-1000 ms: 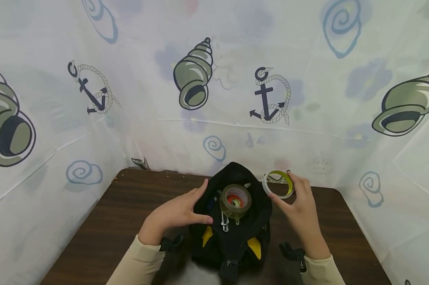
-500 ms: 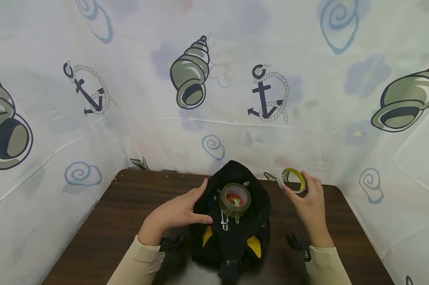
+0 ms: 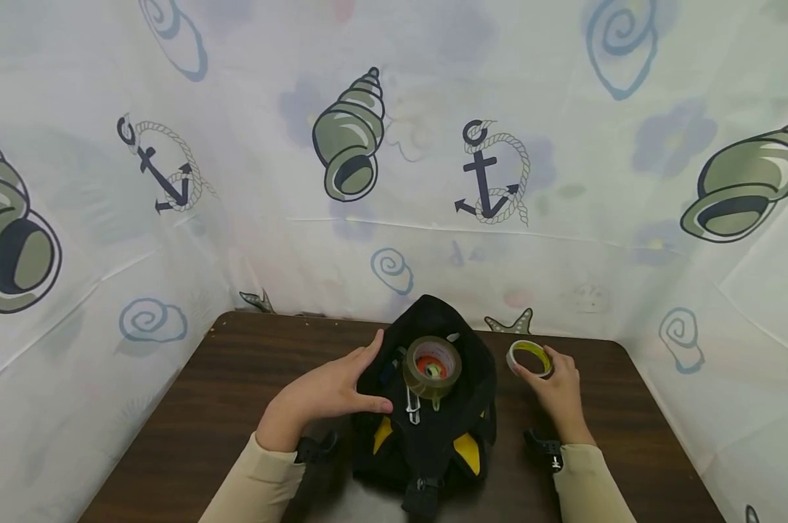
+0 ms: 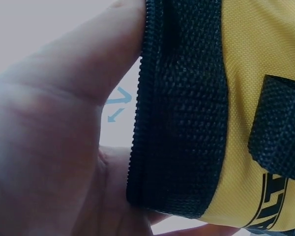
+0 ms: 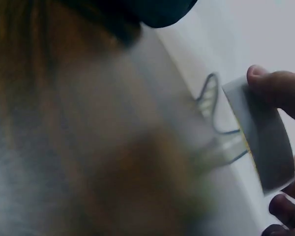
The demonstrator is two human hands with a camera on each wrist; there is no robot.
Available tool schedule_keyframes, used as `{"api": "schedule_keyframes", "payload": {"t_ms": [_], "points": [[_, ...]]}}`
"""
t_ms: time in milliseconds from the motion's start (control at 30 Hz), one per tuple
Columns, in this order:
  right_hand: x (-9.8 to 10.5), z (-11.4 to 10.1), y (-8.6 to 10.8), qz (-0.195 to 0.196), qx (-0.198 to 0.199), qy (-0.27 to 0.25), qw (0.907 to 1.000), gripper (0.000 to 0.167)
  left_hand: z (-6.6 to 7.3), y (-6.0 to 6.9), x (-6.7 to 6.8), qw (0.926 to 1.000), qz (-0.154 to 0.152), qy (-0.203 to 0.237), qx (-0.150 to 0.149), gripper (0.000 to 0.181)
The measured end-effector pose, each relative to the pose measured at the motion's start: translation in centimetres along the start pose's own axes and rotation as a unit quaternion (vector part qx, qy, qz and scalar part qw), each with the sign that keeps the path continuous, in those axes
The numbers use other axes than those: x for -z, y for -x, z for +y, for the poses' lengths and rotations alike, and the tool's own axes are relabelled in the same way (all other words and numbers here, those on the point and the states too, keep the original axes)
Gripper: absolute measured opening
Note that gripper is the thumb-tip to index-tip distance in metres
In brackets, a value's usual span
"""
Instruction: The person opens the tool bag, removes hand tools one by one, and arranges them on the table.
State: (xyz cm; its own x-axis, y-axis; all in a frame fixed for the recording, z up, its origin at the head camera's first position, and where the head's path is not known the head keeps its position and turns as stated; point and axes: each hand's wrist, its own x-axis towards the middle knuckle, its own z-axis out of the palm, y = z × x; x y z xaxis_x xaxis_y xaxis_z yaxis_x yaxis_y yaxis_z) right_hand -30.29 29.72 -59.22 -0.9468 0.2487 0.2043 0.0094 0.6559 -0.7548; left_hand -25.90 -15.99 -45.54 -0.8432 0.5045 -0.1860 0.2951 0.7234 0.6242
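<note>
A black zippered bag (image 3: 426, 450) with yellow patches stands open on the table. My left hand (image 3: 328, 392) holds its left rim, thumb over the edge; in the left wrist view the zipper teeth (image 4: 140, 98) run beside the thumb (image 4: 88, 54), with yellow fabric (image 4: 246, 39) beyond. Inside the bag sits a large roll of brown packing tape (image 3: 451, 376) with smaller things around it. To the bag's right, my right hand (image 3: 557, 392) pinches a thin roll of tape (image 3: 515, 354), white outside and yellow inside, also seen as a pale band (image 5: 265, 142) in the right wrist view.
The dark wooden table (image 3: 250, 363) extends on both sides of the bag. A white printed curtain (image 3: 433, 276) hangs along its back and sides. A black band (image 3: 547, 447) is on the right wrist.
My right hand moved the thin tape roll rightward, away from the bag, then lowered it toward the table. My left hand has stayed at the bag's rim.
</note>
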Motion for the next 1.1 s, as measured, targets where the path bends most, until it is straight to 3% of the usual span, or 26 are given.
{"api": "schedule_keyframes", "payload": {"t_ms": [133,300,500,800,1100], "points": [[-0.9,1.4,0.0,-0.029,-0.003,0.010,0.9995,0.100,0.0,-0.1,0.0,1.0000,-0.003,-0.001,-0.002,0.121],[-1.3,1.7,-0.2,-0.041,0.008,0.017,0.9990,0.101,-0.2,0.1,0.0,1.0000,-0.004,-0.001,0.001,0.120],[-1.7,1.5,-0.4,-0.025,0.017,0.016,0.9994,0.091,-0.4,0.2,0.0,1.0000,-0.008,0.004,0.003,0.119],[-1.6,1.3,-0.1,0.019,-0.008,-0.012,0.9997,0.077,-0.3,0.1,0.0,0.9999,-0.010,0.006,0.000,0.122],[-1.3,1.6,-0.1,0.015,-0.020,-0.021,0.9995,0.070,-0.2,0.1,0.0,0.9999,-0.012,0.004,0.008,0.121]]}}
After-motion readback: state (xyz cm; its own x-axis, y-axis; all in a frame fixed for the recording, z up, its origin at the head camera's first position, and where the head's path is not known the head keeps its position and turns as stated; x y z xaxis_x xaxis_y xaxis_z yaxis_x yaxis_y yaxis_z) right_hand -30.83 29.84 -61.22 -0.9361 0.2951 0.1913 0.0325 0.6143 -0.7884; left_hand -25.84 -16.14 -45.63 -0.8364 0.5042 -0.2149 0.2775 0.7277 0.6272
